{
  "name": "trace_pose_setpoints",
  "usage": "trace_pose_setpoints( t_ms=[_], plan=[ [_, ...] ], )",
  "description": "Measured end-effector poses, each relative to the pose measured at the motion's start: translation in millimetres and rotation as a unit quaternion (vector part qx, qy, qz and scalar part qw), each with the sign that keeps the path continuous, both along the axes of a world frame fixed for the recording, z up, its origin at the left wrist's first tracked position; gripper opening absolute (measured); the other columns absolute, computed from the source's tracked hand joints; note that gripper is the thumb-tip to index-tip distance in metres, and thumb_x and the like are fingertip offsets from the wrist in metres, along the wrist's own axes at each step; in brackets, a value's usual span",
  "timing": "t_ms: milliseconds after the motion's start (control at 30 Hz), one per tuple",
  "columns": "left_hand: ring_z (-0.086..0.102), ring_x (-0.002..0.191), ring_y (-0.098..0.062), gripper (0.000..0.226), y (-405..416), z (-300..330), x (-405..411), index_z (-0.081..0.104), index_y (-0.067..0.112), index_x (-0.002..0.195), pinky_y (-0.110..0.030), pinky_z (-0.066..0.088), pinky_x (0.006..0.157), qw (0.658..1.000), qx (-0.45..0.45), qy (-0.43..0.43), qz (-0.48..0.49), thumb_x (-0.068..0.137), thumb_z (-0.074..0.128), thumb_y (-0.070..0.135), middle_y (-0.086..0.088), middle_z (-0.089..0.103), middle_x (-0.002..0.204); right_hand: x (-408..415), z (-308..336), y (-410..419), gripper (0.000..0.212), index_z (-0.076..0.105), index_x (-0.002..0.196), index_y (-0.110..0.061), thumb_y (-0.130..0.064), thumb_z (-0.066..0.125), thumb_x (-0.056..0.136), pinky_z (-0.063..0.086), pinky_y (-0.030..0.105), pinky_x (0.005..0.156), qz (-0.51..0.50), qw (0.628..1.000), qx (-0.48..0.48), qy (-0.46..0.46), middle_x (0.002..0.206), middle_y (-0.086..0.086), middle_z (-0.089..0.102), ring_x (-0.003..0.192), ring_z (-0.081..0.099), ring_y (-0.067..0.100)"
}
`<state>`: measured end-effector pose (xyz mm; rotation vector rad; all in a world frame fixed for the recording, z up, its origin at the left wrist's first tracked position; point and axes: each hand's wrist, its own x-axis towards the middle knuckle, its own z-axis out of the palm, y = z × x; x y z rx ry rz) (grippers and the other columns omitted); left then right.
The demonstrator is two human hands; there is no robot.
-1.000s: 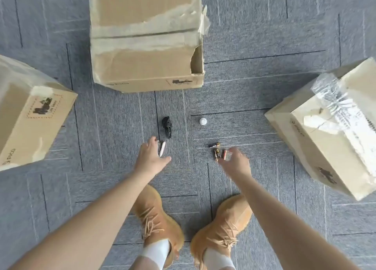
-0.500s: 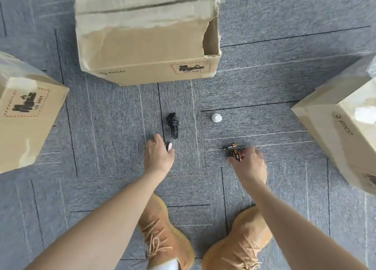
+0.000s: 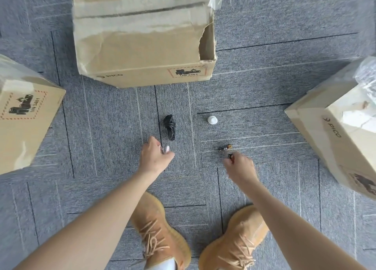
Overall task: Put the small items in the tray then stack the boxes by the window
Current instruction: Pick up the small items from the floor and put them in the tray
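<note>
1. Compared to half a second back, the right hand [image 3: 241,165] has pulled away from the battery pile with a battery or two pinched in its fingertips, so only one battery [image 3: 225,147] is left lying on the carpet [image 3: 101,127], just beyond that hand. The left hand [image 3: 155,157] hasn't really gone anywhere, but the small white clip-like thing [image 3: 165,149] it's pinching sticks out more now.
2. Head view, grips: the left hand's fingers are closed around that white item; I can't make out exactly what it is. The right hand's fingers are pressed together on something dark, only a tip showing, so how many batteries it holds is anyone's guess.
3. Other small stuff on the floor: a coiled black cable [image 3: 170,127] just past the left hand, not touching it, and a small white cap [image 3: 212,120] off to the right of the cable, beyond the lone battery.
4. Boxes: one torn, taped cardboard box [image 3: 142,45] straight ahead, the left box [image 3: 26,115] and the right box [image 3: 335,131] tilted at the frame edges, all well apart from each other.
5. Tan lace-up shoes [image 3: 160,235] at the bottom, both arms reaching down over them.
</note>
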<state>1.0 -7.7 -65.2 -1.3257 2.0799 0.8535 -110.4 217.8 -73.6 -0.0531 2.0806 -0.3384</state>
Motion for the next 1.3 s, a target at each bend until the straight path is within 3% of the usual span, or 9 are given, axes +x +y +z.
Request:
trace_pose_setpoints(
  t_ms=[167, 333, 467, 633, 767, 967, 1100, 1167, 1300],
  plan=[
    [0.048, 0.081, -0.017, 0.031, 3, 6, -2, 0.043, 0.012, 0.101, -0.021, 0.033, 0.057, 0.998, 0.002, 0.052, 0.039, 0.084, 0.067, 0.022, -0.006, 0.05, 0.097, -9, 20, -7, 0.011, 0.058, 0.1, -0.01, -0.009, 0.047, 0.099, 0.063, 0.038, 0.064, -0.174, 0.976, -0.09, -0.092, 0.077, 0.013, 0.066, 0.059, 0.068, 0.02],
    [0.053, 0.065, -0.012, 0.034, 3, 9, -15, 0.04, 0.014, 0.11, -0.018, 0.038, 0.047, 0.993, 0.031, 0.076, 0.089, 0.088, 0.065, 0.019, -0.008, 0.056, 0.098, -23, 25, -20, 0.022, 0.049, 0.076, -0.005, 0.009, 0.041, 0.091, 0.042, 0.028, 0.055, -0.334, 0.915, -0.12, -0.191, 0.07, 0.008, 0.052, 0.058, 0.047, 0.017],
    [0.052, 0.062, -0.01, 0.053, -4, 9, -36, 0.04, 0.015, 0.113, -0.024, 0.04, 0.049, 0.994, -0.032, 0.072, 0.074, 0.084, 0.071, 0.047, 0.006, 0.052, 0.08, -30, 11, -23, 0.018, 0.049, 0.087, -0.015, -0.027, 0.06, 0.093, 0.035, 0.022, 0.049, -0.035, 0.999, 0.002, -0.018, 0.068, -0.002, 0.053, 0.054, 0.043, 0.011],
    [0.059, 0.082, -0.02, 0.072, -17, -11, -55, 0.044, 0.015, 0.123, -0.029, 0.043, 0.063, 0.993, -0.054, 0.077, 0.07, 0.074, 0.078, 0.055, 0.001, 0.058, 0.1, -32, -3, -19, 0.044, 0.041, 0.127, -0.022, -0.046, 0.059, 0.095, 0.043, 0.021, 0.046, 0.265, 0.956, 0.047, 0.114, 0.069, -0.005, 0.057, 0.05, 0.049, 0.009],
    [0.059, 0.085, -0.02, 0.056, -18, -23, -58, 0.053, 0.015, 0.109, -0.032, 0.051, 0.07, 0.996, -0.055, 0.07, 0.007, 0.074, 0.079, 0.051, 0.0, 0.059, 0.098, -36, -10, -18, 0.034, 0.045, 0.123, -0.018, -0.04, 0.054, 0.098, 0.045, 0.022, 0.054, 0.321, 0.941, 0.02, 0.106, 0.072, -0.007, 0.053, 0.056, 0.051, 0.009],
    [0.062, 0.074, -0.019, 0.037, -19, -19, -59, 0.052, 0.018, 0.095, -0.036, 0.059, 0.064, 0.997, -0.066, 0.048, -0.001, 0.078, 0.075, 0.041, 0.0, 0.063, 0.089, -41, -14, -17, 0.024, 0.048, 0.085, -0.014, -0.024, 0.037, 0.103, 0.037, 0.022, 0.048, -0.024, 1.0, -0.01, 0.003, 0.071, 0.0, 0.053, 0.053, 0.042, 0.011],
    [0.063, 0.073, -0.018, 0.037, -22, -12, -55, 0.054, 0.014, 0.098, -0.035, 0.059, 0.062, 0.998, -0.034, 0.053, 0.025, 0.077, 0.078, 0.034, -0.002, 0.062, 0.088, -59, 2, -24, 0.014, 0.054, 0.089, -0.001, -0.007, 0.046, 0.1, 0.046, 0.025, 0.044, -0.415, 0.87, -0.164, -0.209, 0.077, 0.015, 0.061, 0.053, 0.054, 0.018],
    [0.065, 0.074, -0.019, 0.038, -23, -11, -52, 0.055, 0.013, 0.098, -0.037, 0.06, 0.063, 0.998, -0.01, 0.058, 0.016, 0.076, 0.079, 0.033, -0.003, 0.063, 0.089, -63, 2, -29, 0.011, 0.056, 0.093, 0.0, -0.005, 0.048, 0.098, 0.044, 0.025, 0.043, -0.401, 0.876, -0.167, -0.211, 0.071, 0.011, 0.056, 0.053, 0.05, 0.017],
    [0.063, 0.076, -0.016, 0.039, -24, -12, -45, 0.056, 0.014, 0.102, -0.033, 0.059, 0.064, 0.998, 0.021, 0.053, -0.012, 0.077, 0.08, 0.032, -0.001, 0.063, 0.092, -66, -11, -41, 0.011, 0.056, 0.087, -0.01, -0.018, 0.054, 0.095, 0.038, 0.024, 0.05, -0.126, 0.99, -0.052, -0.024, 0.07, 0.002, 0.055, 0.053, 0.042, 0.012]
  ],
)
